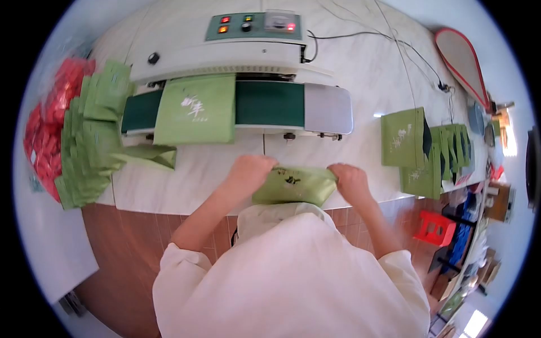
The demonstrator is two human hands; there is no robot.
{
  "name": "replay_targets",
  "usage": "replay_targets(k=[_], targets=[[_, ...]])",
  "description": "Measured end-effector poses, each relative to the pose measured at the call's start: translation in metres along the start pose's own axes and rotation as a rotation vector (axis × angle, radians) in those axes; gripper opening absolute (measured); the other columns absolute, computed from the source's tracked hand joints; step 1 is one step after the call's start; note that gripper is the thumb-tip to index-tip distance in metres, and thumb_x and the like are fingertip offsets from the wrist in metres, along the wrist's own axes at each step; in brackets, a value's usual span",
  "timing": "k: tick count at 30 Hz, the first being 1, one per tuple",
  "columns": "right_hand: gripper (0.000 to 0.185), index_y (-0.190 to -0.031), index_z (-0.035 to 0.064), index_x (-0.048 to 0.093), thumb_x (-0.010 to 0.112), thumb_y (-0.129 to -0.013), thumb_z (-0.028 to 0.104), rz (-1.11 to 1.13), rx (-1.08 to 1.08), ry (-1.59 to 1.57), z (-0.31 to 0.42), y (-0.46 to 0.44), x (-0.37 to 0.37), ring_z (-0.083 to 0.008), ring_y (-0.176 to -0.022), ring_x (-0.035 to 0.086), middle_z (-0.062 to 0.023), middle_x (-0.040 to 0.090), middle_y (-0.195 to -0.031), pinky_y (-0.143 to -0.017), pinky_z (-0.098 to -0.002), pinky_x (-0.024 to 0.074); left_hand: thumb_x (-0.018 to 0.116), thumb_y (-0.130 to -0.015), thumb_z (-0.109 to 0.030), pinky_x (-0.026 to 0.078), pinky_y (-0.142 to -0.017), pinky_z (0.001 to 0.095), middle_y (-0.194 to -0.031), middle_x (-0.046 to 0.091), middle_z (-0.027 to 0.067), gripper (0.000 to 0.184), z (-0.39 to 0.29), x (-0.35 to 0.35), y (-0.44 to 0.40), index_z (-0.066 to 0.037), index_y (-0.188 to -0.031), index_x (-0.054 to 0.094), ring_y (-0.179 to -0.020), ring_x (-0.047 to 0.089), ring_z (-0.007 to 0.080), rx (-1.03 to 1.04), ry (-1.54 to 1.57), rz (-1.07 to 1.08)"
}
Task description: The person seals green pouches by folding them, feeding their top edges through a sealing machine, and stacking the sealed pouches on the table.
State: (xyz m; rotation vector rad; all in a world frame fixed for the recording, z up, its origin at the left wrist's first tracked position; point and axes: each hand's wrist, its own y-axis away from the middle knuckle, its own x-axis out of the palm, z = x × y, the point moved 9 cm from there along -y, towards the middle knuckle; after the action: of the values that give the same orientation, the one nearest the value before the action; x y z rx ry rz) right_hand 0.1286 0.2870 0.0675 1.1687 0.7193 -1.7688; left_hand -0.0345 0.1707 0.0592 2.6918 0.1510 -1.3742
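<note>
A green bag [293,185] with dark print is held between my two hands at the table's front edge. My left hand [256,169] is closed on its upper left corner, and my right hand [346,177] grips its upper right corner. Beyond them, another green bag [197,112] with white print hangs over the front of the dark green belt [269,104] of a sealing machine [242,53]. Green bags [93,135] lie piled at the left, and one bag [149,156] lies apart at the pile's right side. Several open green bags [403,138] stand at the right.
Red packets [48,141] in clear plastic lie at the far left. A metal plate [328,109] extends from the belt's right end. Cables [389,36] run across the back right, near a red-rimmed racket-shaped object [462,65]. A red stool [435,227] stands on the floor.
</note>
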Motion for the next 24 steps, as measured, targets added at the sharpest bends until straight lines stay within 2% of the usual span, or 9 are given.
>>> replay_targets(k=[4, 6, 7, 10, 12, 13, 15, 18, 24], targets=[[0.017, -0.088, 0.0069, 0.063, 0.061, -0.072, 0.004, -0.158, 0.102, -0.144, -0.064, -0.035, -0.038, -0.0331, -0.073, 0.060, -0.0128, 0.063, -0.080, -0.063, -0.0383, 0.0480, 0.064, -0.079, -0.016, 0.049, -0.064, 0.0334, -0.079, 0.064, 0.0201, 0.021, -0.007, -0.031, -0.080, 0.000, -0.093, 0.066, -0.067, 0.062, 0.0307, -0.083, 0.102, -0.055], [0.012, -0.089, 0.0053, 0.063, 0.061, -0.077, 0.007, -0.191, 0.168, -0.158, -0.100, -0.056, -0.049, -0.0342, -0.072, 0.059, -0.0141, 0.063, -0.081, -0.062, -0.0375, 0.0472, 0.071, -0.077, -0.021, 0.049, -0.065, 0.0261, -0.075, 0.067, 0.0138, 0.029, 0.014, -0.040, -0.108, 0.003, -0.093, 0.066, -0.065, 0.062, 0.0184, -0.395, 0.143, -0.138], [0.012, -0.089, 0.0053, 0.063, 0.061, -0.077, 0.007, -0.197, 0.184, -0.176, -0.118, -0.065, -0.048, -0.0342, -0.072, 0.059, -0.0141, 0.063, -0.081, -0.062, -0.0375, 0.0472, 0.071, -0.077, -0.021, 0.049, -0.065, 0.0261, -0.075, 0.067, 0.0138, 0.029, 0.021, -0.033, -0.127, 0.003, -0.093, 0.066, -0.065, 0.062, 0.0184, -0.392, 0.128, -0.118], [0.013, -0.091, 0.0046, 0.063, 0.063, -0.081, 0.012, -0.159, 0.249, -0.269, -0.166, -0.094, -0.037, -0.0306, -0.066, 0.059, -0.0167, 0.060, -0.075, -0.060, -0.0342, 0.0458, 0.068, -0.082, -0.018, 0.046, -0.064, 0.0201, -0.081, 0.066, 0.0030, 0.025, 0.059, -0.009, -0.167, 0.004, -0.093, 0.065, -0.069, 0.058, 0.0059, -0.385, 0.670, -0.312], [0.019, -0.093, 0.0020, 0.064, 0.064, -0.084, 0.019, 0.040, 0.510, -0.457, -0.200, -0.105, -0.015, -0.0190, -0.062, 0.057, -0.0111, 0.061, -0.070, -0.059, -0.0287, 0.0446, 0.068, -0.082, -0.018, 0.046, -0.062, 0.0203, -0.080, 0.066, 0.0038, 0.026, 0.073, 0.007, -0.180, 0.005, -0.094, 0.064, -0.068, 0.058, 0.0059, -0.452, 0.737, -0.361], [0.019, -0.093, 0.0020, 0.064, 0.064, -0.084, 0.019, 0.054, 0.516, -0.476, -0.212, -0.109, -0.004, -0.0190, -0.062, 0.057, -0.0111, 0.061, -0.070, -0.059, -0.0287, 0.0446, 0.067, -0.083, -0.018, 0.046, -0.061, 0.0206, -0.079, 0.066, 0.0047, 0.026, 0.082, 0.013, -0.182, 0.005, -0.094, 0.064, -0.067, 0.058, 0.0059, -0.510, 0.816, -0.425], [0.029, -0.091, 0.0004, 0.065, 0.062, -0.086, 0.029, -0.083, 0.429, -0.956, -0.223, -0.118, 0.009, -0.0119, -0.062, 0.053, -0.0039, 0.062, -0.070, -0.060, -0.0282, 0.0434, 0.066, -0.084, -0.020, 0.046, -0.061, 0.0204, -0.080, 0.066, 0.0043, 0.028, 0.094, 0.025, -0.186, 0.005, -0.096, 0.064, -0.067, 0.057, 0.0060, -0.591, 0.842, -0.428], [0.028, -0.091, -0.0019, 0.065, 0.062, -0.087, 0.026, -0.058, 0.569, -1.181, -0.240, -0.118, 0.025, -0.0045, -0.068, 0.051, 0.0024, 0.062, -0.078, -0.066, -0.0219, 0.0427, 0.064, -0.087, -0.023, 0.044, -0.061, 0.0198, -0.081, 0.065, 0.0032, 0.030, 0.105, 0.043, -0.190, 0.005, -0.097, 0.063, -0.067, 0.055, 0.0060, -0.699, 0.928, -0.468], [0.032, -0.087, -0.0006, 0.065, 0.058, -0.089, 0.031, -0.087, 0.662, -1.237, -0.258, -0.121, 0.036, -0.0053, -0.064, 0.047, 0.0014, 0.058, -0.071, -0.059, -0.0224, 0.0380, 0.061, -0.089, -0.026, 0.043, -0.061, 0.0203, -0.080, 0.063, 0.0024, 0.030, 0.111, 0.049, -0.191, 0.003, -0.094, 0.064, -0.067, 0.053, 0.0056, -0.790, 1.034, -0.580]])
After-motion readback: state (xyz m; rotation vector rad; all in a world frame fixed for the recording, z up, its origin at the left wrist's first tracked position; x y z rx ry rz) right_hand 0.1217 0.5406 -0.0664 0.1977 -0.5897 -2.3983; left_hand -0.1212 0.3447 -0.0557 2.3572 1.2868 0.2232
